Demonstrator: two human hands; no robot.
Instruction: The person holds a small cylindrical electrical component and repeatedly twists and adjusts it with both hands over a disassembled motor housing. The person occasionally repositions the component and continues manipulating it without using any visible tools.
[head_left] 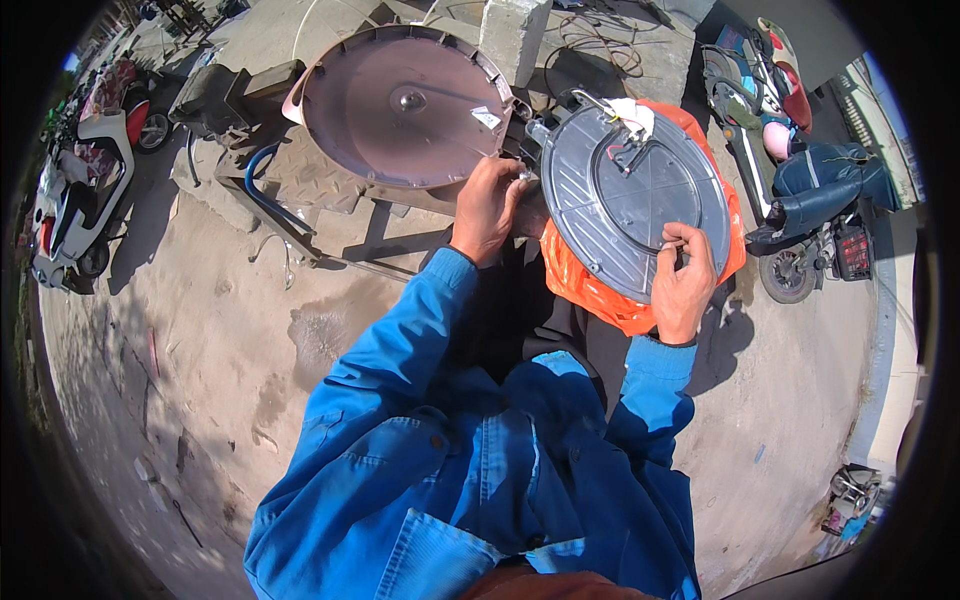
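Note:
My left hand [485, 212] is pinched closed on a small pale piece I cannot make out, beside the rim of a round brownish fan-like cover [365, 110]. A grey round plastic part [655, 210] with ribs and a raised ring lies to the right on an orange plastic bag [580, 283]. White material [633, 118] and thin wires are on its far side. Over the near right part of the grey disc, my right hand [685, 285] has its thumb and fingers pinched together; whatever is between them, if anything, is too small to see.
A metal stand [300, 235] with a blue hose [258, 165] supports the brown cover. Behind it stands a concrete block [513, 40]. Scooters [100, 185] are parked at the left, and another scooter [800, 200] stands at the right. A dark cable coil [595, 50] lies at the back.

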